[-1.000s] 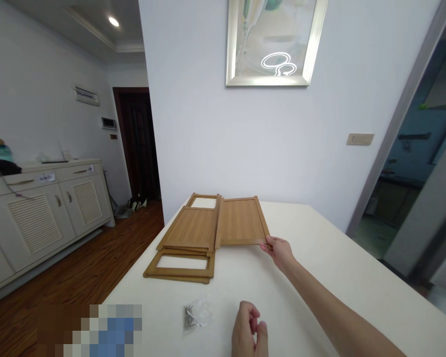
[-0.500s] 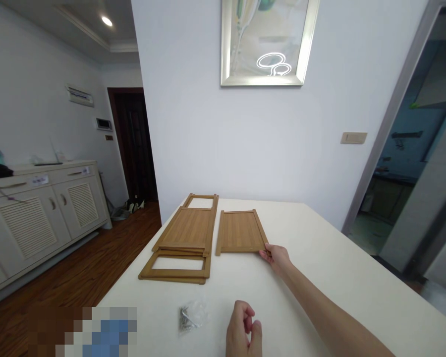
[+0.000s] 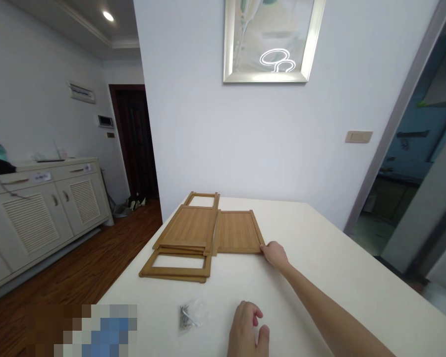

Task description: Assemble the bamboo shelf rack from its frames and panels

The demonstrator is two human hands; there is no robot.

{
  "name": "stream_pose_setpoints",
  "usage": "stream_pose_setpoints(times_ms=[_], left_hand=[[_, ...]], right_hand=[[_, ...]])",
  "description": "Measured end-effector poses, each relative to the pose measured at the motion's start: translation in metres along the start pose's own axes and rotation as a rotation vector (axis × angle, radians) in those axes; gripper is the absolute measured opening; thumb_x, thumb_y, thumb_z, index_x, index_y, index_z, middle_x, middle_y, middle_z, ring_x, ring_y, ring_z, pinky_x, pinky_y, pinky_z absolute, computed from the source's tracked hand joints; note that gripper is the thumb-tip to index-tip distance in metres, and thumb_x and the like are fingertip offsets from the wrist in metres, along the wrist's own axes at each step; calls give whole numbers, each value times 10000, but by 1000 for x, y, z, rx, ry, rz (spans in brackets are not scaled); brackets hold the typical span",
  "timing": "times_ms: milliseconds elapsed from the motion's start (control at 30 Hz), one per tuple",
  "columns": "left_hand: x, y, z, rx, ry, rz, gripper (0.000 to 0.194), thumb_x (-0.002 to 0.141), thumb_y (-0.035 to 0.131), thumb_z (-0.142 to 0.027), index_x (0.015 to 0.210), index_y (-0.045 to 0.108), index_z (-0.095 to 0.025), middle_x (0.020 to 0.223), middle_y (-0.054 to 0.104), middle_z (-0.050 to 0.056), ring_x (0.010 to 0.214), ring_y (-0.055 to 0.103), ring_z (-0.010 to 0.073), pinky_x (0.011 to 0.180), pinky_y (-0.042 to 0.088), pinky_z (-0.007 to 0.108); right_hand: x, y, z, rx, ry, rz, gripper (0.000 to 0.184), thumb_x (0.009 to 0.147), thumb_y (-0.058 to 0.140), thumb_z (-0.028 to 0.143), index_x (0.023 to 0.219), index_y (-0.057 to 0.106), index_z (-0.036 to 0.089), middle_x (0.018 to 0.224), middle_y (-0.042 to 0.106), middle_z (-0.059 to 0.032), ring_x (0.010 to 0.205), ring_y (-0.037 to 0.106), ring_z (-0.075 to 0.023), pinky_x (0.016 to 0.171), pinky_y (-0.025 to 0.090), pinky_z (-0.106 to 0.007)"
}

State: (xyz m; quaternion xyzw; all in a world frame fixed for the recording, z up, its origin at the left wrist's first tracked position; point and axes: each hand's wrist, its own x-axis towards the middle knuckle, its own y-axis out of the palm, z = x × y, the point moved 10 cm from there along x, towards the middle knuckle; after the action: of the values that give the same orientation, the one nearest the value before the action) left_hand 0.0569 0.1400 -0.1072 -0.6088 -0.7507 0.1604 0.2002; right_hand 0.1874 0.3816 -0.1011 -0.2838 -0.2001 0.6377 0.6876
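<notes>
- Leftward goes the loose wooden panel (image 3: 240, 231), and the strip of bare bench (image 3: 319, 248) that split it from the pile half a second ago has all but gone.
- Right hand (image 3: 275, 255) at the near right corner of that panel, fingers bunched and touching the wood. Whether they clamp around it or simply press against it, I cannot tell, as the undersides are hidden.
- Panel's flat on the bench now, its left edge right alongside the pile; touching or a hair apart, too close to call.
- Over to the left hand (image 3: 247, 327), down at the near side of the bench: fingers curled, thumb standing apart from them, a clear gap between, and nothing in their grasp.
- That pile, then: another slatted board (image 3: 189, 225) lies on top, with an open wooden frame (image 3: 176, 271) poking out at the near end and another open frame (image 3: 216, 200) showing at the far end.
- Just left of the left hand, a small clear bag (image 3: 192, 316) sits on the bench, little metal pieces gathered at its left side.
- Behind it all, a silvery picture frame (image 3: 265, 78) hangs on the wall, a switch (image 3: 359, 137) lower to its right, and a white cabinet (image 3: 55, 203) stands far off left.
</notes>
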Motion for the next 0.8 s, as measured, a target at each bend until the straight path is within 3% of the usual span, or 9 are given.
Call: stream_pose_setpoints(times_ms=[167, 300, 433, 600, 700, 800], left_hand=[[16, 6, -7, 284, 47, 104, 374, 773, 486, -172, 1131, 594, -161, 1234, 590, 126, 1187, 506, 244, 1033, 370, 351], [58, -5, -23, 553, 107, 17, 567, 890, 385, -263, 1425, 427, -82, 1555, 339, 136, 1453, 241, 268, 1190, 170, 421], [104, -12, -18, 726, 41, -45, 631, 927, 357, -348, 1486, 328, -55, 1582, 265, 147, 1472, 202, 291, 1193, 155, 469], [121, -2, 8, 777, -11, -55, 658, 941, 296, -441, 1498, 316, -90, 1581, 260, 139, 1470, 205, 305, 1181, 162, 517], [121, 2, 15, 773, 0, -55, 657, 940, 289, -433, 1499, 313, -89, 1582, 260, 138, 1473, 197, 303, 1184, 159, 515], [120, 0, 12, 767, 30, -68, 610, 934, 319, -370, 1493, 343, -128, 1565, 314, 136, 1462, 220, 326, 1175, 160, 548]], right_hand=[[-13, -3, 6, -199, -112, -39, 239, 820, 628, 363, 708, 655, 154, 840, 706, -178, 922, 674, -284, 784, 468, -353], [-28, 0, 10, -266, -198, -85, 304, 897, 540, 403, 819, 692, 151, 950, 692, -167, 927, 663, -246, 783, 449, -319], [-39, 1, 13, -312, -263, -131, 314, 943, 480, 377, 956, 691, 146, 1035, 655, -149, 933, 650, -221, 779, 434, -294], [-48, -5, 18, -341, -314, -170, 313, 962, 435, 344, 1052, 660, 146, 1060, 619, -145, 933, 636, -237, 756, 437, -304], [-58, -3, 43, -347, -387, -187, 287, 962, 426, 311, 1075, 639, 155, 1146, 587, -163, 1070, 586, -259, 808, 436, -302], [-70, 30, 86, -267, -451, -29, 306, 972, 401, 334, 1043, 639, 156, 1147, 614, -166, 1112, 575, -264, 896, 420, -324]])
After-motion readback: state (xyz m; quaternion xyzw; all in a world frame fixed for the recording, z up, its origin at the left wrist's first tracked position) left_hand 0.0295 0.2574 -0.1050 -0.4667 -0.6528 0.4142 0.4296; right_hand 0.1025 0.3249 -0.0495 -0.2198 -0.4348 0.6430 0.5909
